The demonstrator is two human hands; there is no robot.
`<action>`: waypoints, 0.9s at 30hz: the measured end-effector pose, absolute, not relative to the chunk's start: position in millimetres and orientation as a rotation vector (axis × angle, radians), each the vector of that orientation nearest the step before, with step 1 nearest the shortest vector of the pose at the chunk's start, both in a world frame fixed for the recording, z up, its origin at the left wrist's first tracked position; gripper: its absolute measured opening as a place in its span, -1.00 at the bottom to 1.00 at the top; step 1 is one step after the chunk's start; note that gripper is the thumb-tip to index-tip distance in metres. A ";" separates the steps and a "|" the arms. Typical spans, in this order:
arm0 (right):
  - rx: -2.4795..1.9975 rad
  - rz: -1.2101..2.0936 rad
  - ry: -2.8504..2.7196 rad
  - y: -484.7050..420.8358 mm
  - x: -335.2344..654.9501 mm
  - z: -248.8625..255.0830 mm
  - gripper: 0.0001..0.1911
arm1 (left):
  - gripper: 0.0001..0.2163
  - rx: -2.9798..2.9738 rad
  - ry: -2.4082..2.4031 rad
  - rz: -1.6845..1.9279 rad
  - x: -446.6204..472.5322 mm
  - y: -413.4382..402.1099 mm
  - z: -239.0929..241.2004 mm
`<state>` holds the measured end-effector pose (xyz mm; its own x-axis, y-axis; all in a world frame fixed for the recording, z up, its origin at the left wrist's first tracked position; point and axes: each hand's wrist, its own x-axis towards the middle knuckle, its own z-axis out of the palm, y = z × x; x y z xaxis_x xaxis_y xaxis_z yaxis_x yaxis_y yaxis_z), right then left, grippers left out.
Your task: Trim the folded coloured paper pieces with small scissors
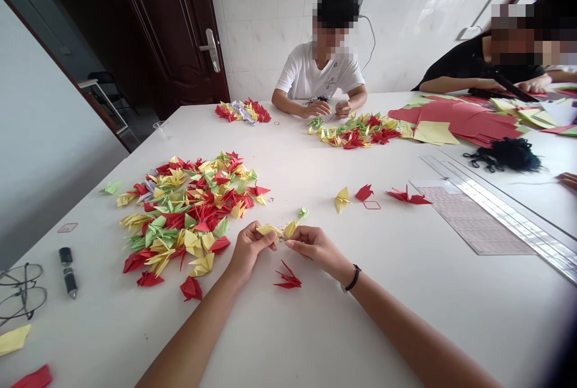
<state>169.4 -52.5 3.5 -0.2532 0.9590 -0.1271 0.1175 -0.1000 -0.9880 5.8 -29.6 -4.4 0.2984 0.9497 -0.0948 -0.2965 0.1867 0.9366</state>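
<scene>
My left hand and my right hand meet over the white table, both pinched on one small yellow paper crane held between them. A red paper crane lies on the table just below my hands. A tiny green crane sits just above my right hand. A big heap of red, yellow and green paper cranes lies to the left of my left hand. My right wrist wears a dark band.
Loose cranes, yellow and red, lie further right beside a long ruler and a cutting mat. Glasses and a black marker sit at the left edge. Two people work opposite, with more cranes and paper sheets.
</scene>
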 end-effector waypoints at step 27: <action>-1.419 0.975 -1.640 -61.0 164.6 -6.5 -0.75 | -0.73 1.169 1.078 0.973 11.1 -34.4 -0.2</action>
